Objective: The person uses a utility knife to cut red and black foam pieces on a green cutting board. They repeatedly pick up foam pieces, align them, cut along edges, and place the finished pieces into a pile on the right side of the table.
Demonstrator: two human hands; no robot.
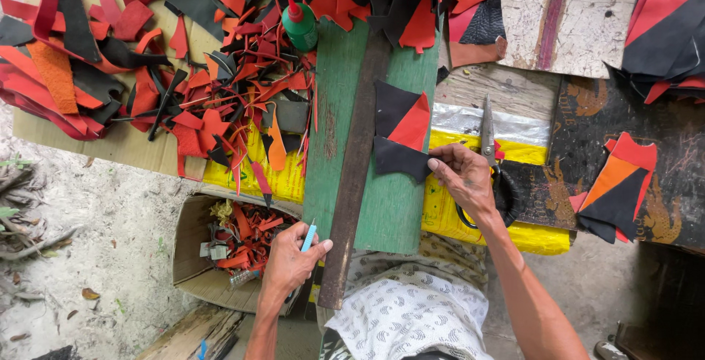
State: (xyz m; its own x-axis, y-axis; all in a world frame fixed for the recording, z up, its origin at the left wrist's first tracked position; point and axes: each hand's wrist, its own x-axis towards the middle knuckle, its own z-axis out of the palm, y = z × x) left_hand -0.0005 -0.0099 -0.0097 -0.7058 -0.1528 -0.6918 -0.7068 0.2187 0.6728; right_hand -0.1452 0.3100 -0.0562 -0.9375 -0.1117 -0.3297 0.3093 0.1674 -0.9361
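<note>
Patterned cloth [411, 316] covers my lap below the green board [389, 206]. My left hand [290, 257] grips a small blue cutter [309, 237] off the board's edge, while my right hand [463, 176] pinches the black-and-red leather piece [396, 132] flat there, scissors [488, 147] beside it.

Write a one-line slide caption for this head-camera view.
Left hand grips a small blue tool; right hand presses black-and-red leather pieces on a green board.

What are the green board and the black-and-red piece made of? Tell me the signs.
Green board: probably wood, painted matte green, with worn scratches and grain showing. Black-and-red piece: looks like leather or imitation, matte; flat, cleanly cut edges. Uncertain which.
</note>
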